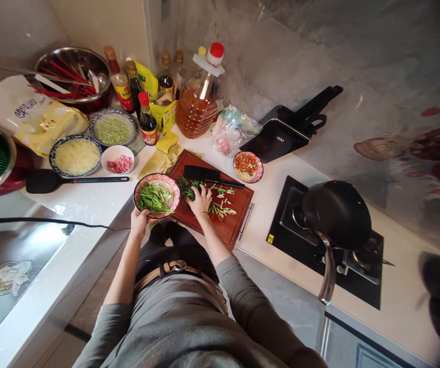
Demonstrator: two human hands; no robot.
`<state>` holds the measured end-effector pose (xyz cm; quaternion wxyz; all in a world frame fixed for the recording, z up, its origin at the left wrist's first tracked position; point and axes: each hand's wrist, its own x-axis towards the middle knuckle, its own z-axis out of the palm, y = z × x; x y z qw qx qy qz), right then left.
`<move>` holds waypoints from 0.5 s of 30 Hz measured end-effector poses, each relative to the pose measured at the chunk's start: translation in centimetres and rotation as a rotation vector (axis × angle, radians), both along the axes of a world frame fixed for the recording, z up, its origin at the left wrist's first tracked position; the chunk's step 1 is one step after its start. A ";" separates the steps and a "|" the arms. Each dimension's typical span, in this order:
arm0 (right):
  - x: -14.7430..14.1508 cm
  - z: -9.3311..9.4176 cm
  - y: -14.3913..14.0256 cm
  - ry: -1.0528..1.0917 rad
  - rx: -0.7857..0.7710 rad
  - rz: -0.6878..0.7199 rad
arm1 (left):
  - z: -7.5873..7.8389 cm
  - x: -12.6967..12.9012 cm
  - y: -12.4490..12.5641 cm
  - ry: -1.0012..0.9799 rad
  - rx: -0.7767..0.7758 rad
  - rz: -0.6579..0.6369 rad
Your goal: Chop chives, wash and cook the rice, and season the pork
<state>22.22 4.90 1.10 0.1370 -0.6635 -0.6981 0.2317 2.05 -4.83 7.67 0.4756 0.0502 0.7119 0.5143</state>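
Observation:
My left hand grips the near rim of a pink-patterned bowl, which is at the left edge of the wooden cutting board. Cut green stalks with pale pieces fill the bowl. Over the board, my right hand has its fingers curled around a clump of darker chopped greens, close to the bowl's right side. More cut stalks lie loose to the right of that hand. Behind it, a black cleaver rests flat along the board's far side.
A small bowl of chopped red chili stands beyond the board, near a black knife block. At right, a wok sits on the stove. Plates of shreds, a bowl of pink meat, a spatula and an oil jug stand left and behind.

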 end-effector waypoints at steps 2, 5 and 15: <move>1.0 -0.2 0.5 0.009 0.027 0.034 | 0.0 0.3 -0.1 -0.015 0.006 -0.012; 2.3 0.0 1.2 0.053 0.050 0.060 | -0.2 0.8 -0.1 -0.043 0.011 -0.034; 3.4 4.6 0.7 0.290 0.233 -0.067 | -1.4 3.4 1.2 -0.046 0.122 -0.151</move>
